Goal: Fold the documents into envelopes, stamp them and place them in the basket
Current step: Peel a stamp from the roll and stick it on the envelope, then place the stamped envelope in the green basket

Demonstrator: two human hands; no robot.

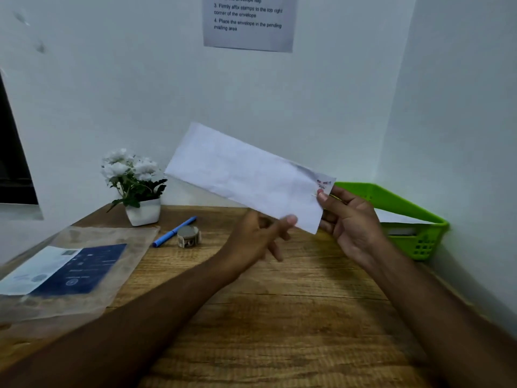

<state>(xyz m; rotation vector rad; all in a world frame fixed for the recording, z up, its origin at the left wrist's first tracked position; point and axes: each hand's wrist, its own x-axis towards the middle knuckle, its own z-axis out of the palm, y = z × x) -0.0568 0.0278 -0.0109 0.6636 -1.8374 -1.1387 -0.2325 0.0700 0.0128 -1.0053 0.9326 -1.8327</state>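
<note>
Just above the worktop [279, 317], a white envelope [246, 177] slants down to the right, its stamped end pinched in the right hand [352, 222]. The green basket [391, 197] sits just beyond that hand. The left hand [257, 239] thumbs the lower edge; its grip is unclear.

White envelope [246, 177] with red-marked stamp [324, 184], bright green basket [391, 200], blue pen [174, 231], wood-grain brown table [279, 317].

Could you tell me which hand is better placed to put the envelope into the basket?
Right. The right hand pinches the envelope at its stamped end, beside the green basket; the left hand holds its lower edge, farther away.
</note>
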